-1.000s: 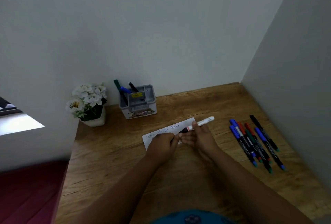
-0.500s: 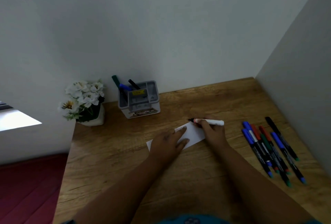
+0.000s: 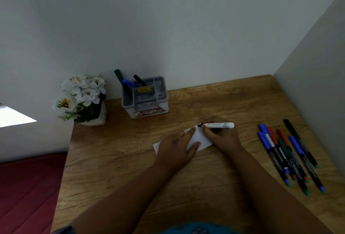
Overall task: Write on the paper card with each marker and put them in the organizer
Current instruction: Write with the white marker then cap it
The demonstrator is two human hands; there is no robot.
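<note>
Right hand point(image 3: 222, 136) pinches a white-barrelled marker point(image 3: 217, 125), fingers curled round the barrel. Barrel lies nearly level, smooth plastic, small printed text along it, dark tip with a red collar at its left end. Tip sits at the far edge of the paper card point(image 3: 200, 136); contact cannot be confirmed.

Left hand point(image 3: 177, 146) lies flat on the card, fingers straight and slightly spread, pressing it down. Card: thin white rectangle, matte, between and under both hands, set at a slant.

Right of the right hand, well apart: loose markers point(image 3: 285, 151) in a close row, slim dark barrels with blue, red, green and black caps, some overlapping.

Beyond the left hand, against the wall: organizer point(image 3: 147, 101), grey moulded plastic, boxy, several compartments, yellow label inside, printed strip on the front. Three markers stand tilted in its left compartment, green, blue, black ends up.

Left of the organizer: white flowers point(image 3: 80, 93) in a small pale pot.

Desk point(image 3: 186, 187): wood-grain, warm brown, visible knots and streaks. Plain pale walls meet at the far right corner. Dark red padded surface point(image 3: 28, 187) lies left of the desk.
</note>
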